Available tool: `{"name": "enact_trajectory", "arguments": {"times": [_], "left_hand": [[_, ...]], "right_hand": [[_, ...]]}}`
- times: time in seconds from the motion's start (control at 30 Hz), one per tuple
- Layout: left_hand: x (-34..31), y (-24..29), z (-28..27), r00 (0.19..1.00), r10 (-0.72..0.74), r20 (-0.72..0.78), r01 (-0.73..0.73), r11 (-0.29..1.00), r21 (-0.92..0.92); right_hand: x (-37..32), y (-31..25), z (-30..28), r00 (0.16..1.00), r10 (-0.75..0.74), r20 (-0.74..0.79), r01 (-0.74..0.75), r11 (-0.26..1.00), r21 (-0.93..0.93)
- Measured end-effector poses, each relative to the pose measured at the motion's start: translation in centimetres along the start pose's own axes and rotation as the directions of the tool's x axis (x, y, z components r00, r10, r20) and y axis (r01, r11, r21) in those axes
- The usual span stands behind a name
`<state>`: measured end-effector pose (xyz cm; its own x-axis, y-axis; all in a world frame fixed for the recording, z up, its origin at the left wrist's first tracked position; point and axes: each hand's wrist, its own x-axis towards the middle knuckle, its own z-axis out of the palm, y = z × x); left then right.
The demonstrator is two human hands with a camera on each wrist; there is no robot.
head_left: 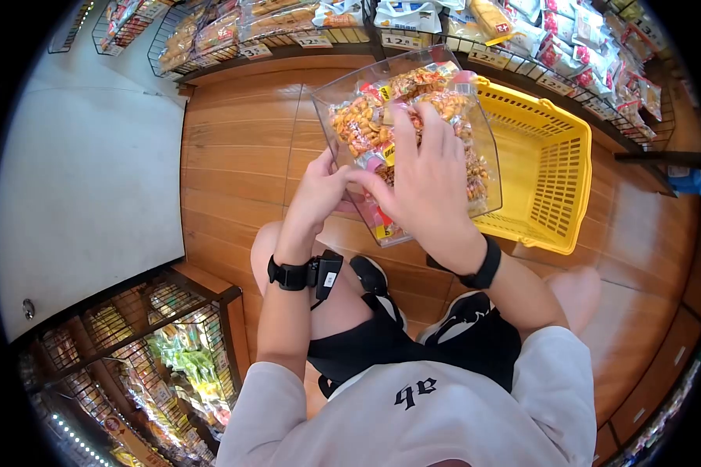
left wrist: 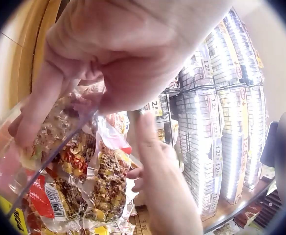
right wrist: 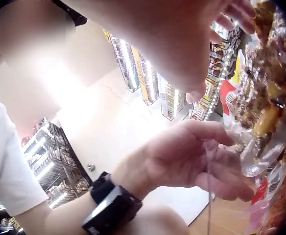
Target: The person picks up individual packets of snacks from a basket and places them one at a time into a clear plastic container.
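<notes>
A clear plastic bin (head_left: 487,183) full of snack packets (head_left: 358,124) is held tilted over the floor. My left hand (head_left: 319,191) grips its near left wall; in the right wrist view that hand (right wrist: 196,156) has the thin clear edge between thumb and fingers. Over the packets lies my right hand (head_left: 436,183), fingers extended across them and thumb spread toward the left hand. Seen from the left wrist, the packets (left wrist: 108,181) show brown and yellow pieces in clear wrap with red labels.
A yellow shopping basket (head_left: 576,171) stands on the wooden floor (head_left: 234,156), just right of the bin. Shelves of bagged goods (head_left: 288,23) with price tags run along the far side. At left are a white panel (head_left: 93,179) and a wire rack (head_left: 171,350).
</notes>
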<state>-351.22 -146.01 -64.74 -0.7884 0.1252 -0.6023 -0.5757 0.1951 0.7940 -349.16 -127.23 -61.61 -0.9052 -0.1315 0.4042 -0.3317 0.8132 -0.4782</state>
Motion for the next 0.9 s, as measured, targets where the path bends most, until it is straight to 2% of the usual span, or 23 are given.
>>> {"name": "enact_trajectory", "arguments": {"times": [0.03, 0.13, 0.17, 0.27, 0.3, 0.4, 0.43, 0.47, 0.5, 0.57, 0.63, 0.67, 0.7, 0.73, 0.77, 0.8, 0.83, 0.87, 0.9], "left_hand": [[0.2, -0.4, -0.2, 1.000, 0.012, 0.002, -0.012, 1.000, -0.012], [0.0, -0.4, -0.4, 1.000, 0.014, 0.006, -0.014, 1.000, 0.001], [0.0, -0.3, -0.3, 1.000, 0.010, 0.014, -0.010, 1.000, 0.016], [0.1, -0.8, 0.0, 1.000, -0.010, -0.004, 0.010, 0.999, -0.049], [0.2, -0.7, -0.1, 1.000, -0.025, 0.004, 0.025, 0.999, -0.044], [-0.3, -0.2, 0.2, 1.000, -0.009, -0.025, 0.009, 1.000, -0.002], [-0.5, 0.0, 0.6, 0.999, -0.022, -0.030, 0.020, 0.998, -0.055], [-0.7, 0.2, 0.8, 0.999, -0.024, -0.048, 0.022, 0.999, -0.031], [-0.9, 0.4, 1.0, 0.997, -0.025, -0.067, 0.025, 1.000, -0.007], [-0.9, 0.2, 1.4, 0.995, -0.030, -0.100, 0.035, 0.998, 0.045], [-0.2, -0.3, 1.4, 0.992, -0.020, -0.124, 0.033, 0.994, 0.104], [-0.1, -0.6, 1.3, 0.991, -0.026, -0.129, 0.038, 0.995, 0.089], [0.1, -0.9, 1.1, 0.991, -0.028, -0.130, 0.038, 0.996, 0.077], [0.4, -0.8, 1.0, 0.991, -0.023, -0.132, 0.031, 0.998, 0.059], [0.4, -0.6, 1.0, 0.990, -0.040, -0.134, 0.048, 0.997, 0.059], [0.3, -0.5, 1.0, 0.993, -0.036, -0.113, 0.042, 0.997, 0.058], [0.5, -0.5, 0.9, 0.995, -0.033, -0.093, 0.038, 0.997, 0.061], [0.5, -0.5, 0.8, 0.996, -0.028, -0.079, 0.033, 0.997, 0.065], [0.3, -0.3, 1.1, 0.995, -0.025, -0.099, 0.033, 0.996, 0.085]], "right_hand": [[-0.5, 0.0, -0.3, 0.998, -0.046, 0.051, 0.043, 0.998, 0.055], [-2.9, -0.3, 0.2, 0.981, -0.129, 0.143, 0.127, 0.992, 0.019], [-3.6, -0.2, 1.2, 0.950, -0.159, 0.269, 0.158, 0.987, 0.026], [-4.3, 0.5, 2.7, 0.945, -0.183, 0.271, 0.175, 0.983, 0.054], [-3.7, 0.6, 2.4, 0.949, -0.190, 0.251, 0.145, 0.972, 0.186], [-2.3, 0.8, -1.7, 0.972, -0.209, 0.111, 0.184, 0.962, 0.202], [-1.6, 1.8, -3.6, 0.987, -0.161, -0.006, 0.158, 0.962, 0.224], [-0.9, 3.8, -4.5, 0.976, -0.048, -0.211, 0.119, 0.933, 0.340], [-0.2, 6.1, -6.5, 0.975, 0.079, -0.207, -0.013, 0.953, 0.301], [1.7, 12.1, -8.4, 0.905, 0.402, -0.137, -0.303, 0.838, 0.453], [2.0, 22.2, -5.6, 0.877, 0.473, -0.082, -0.443, 0.864, 0.241], [1.0, 28.1, -2.4, 0.881, 0.472, 0.040, -0.468, 0.854, 0.228], [0.5, 31.8, 0.3, 0.777, 0.567, 0.274, -0.607, 0.790, 0.088], [0.1, 31.6, 0.7, 0.618, 0.561, 0.551, -0.652, 0.757, -0.040], [-2.0, 32.3, 3.4, 0.549, 0.618, 0.563, -0.621, 0.752, -0.221], [-3.7, 32.0, 5.4, 0.356, 0.648, 0.673, -0.587, 0.716, -0.379], [-5.5, 32.9, 7.2, 0.250, 0.616, 0.747, -0.557, 0.723, -0.410], [-5.9, 31.3, 6.5, 0.160, 0.594, 0.788, -0.489, 0.741, -0.460], [-7.6, 32.6, 8.9, 0.134, 0.572, 0.809, -0.459, 0.759, -0.461]]}}
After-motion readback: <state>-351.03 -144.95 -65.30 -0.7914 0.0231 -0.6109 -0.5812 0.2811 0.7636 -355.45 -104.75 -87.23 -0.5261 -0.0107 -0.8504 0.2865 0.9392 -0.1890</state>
